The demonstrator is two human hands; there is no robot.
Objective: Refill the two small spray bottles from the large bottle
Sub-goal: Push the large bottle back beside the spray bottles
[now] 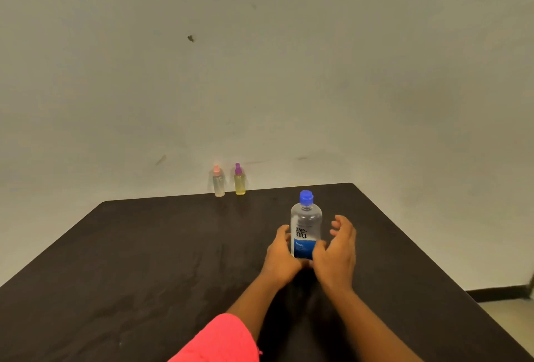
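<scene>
The large clear bottle (305, 225) with a blue cap and a blue-and-white label stands upright on the black table (144, 260), right of centre. My left hand (281, 254) holds its lower left side, fingers curled against it. My right hand (338, 251) hovers at the bottle's right with fingers spread and relaxed; its thumb lies close to the label. Two small spray bottles stand side by side at the table's far edge: a clear one with a pink top (218, 181) and a yellowish one with a purple top (239, 180), both capped.
A plain pale wall (260, 72) rises right behind the table's far edge. The table's right edge runs diagonally, with floor and a dark baseboard (497, 293) beyond it. A pink sleeve (219, 338) shows at the bottom.
</scene>
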